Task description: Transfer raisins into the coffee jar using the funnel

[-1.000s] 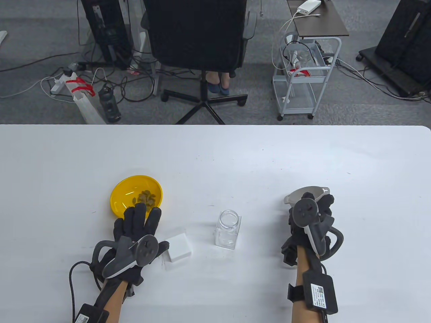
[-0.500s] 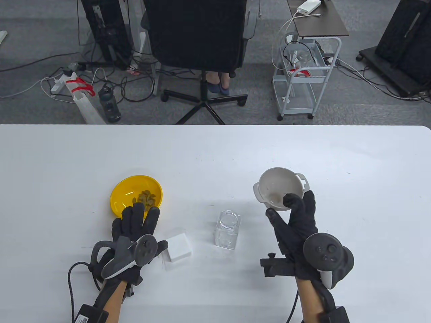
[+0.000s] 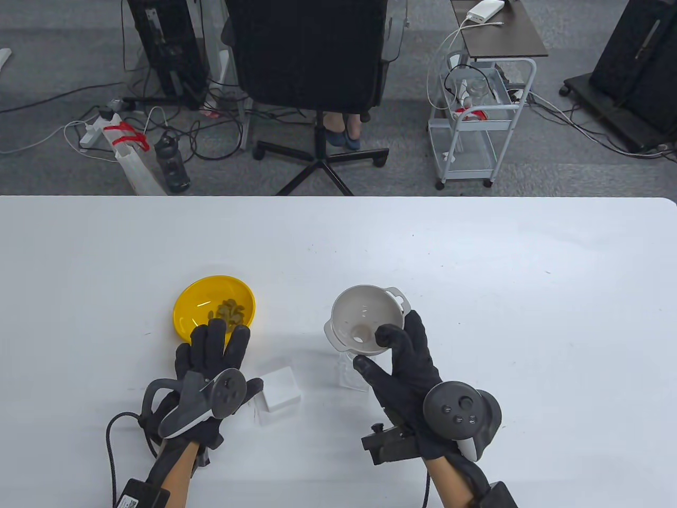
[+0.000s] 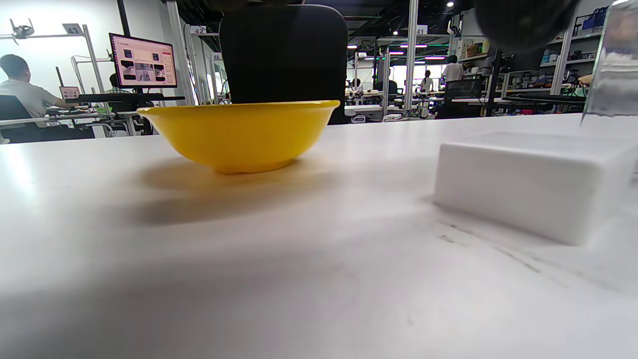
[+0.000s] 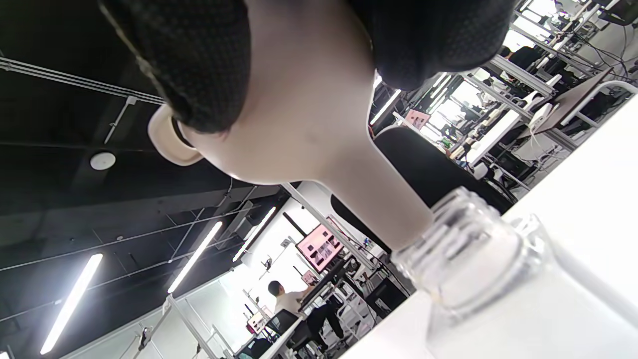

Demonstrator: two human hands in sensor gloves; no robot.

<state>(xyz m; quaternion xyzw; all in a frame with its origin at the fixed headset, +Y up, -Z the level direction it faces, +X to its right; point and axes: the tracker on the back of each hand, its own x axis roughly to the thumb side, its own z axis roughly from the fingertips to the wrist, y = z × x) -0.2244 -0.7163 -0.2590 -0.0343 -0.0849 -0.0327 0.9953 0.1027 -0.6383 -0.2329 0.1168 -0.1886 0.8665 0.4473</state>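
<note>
Cream funnel [image 3: 365, 320]: our right hand [image 3: 407, 365] grips it, spout entering coffee jar [image 5: 478, 279]. Raisins [image 3: 231, 310] untouched in yellow bowl [image 3: 190, 309]; left hand [image 3: 211, 365] rests flat, empty.

Black gloves [image 3: 211, 349], grey trackers [image 3: 225, 391], bare forearms [image 3: 177, 468]

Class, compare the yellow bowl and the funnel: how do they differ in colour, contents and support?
The yellow bowl is bright yellow; the funnel is off-white. The bowl holds raisins; the funnel looks empty. The bowl sits on the table; the right hand holds the funnel over the jar. Both are round and open-topped.
</note>
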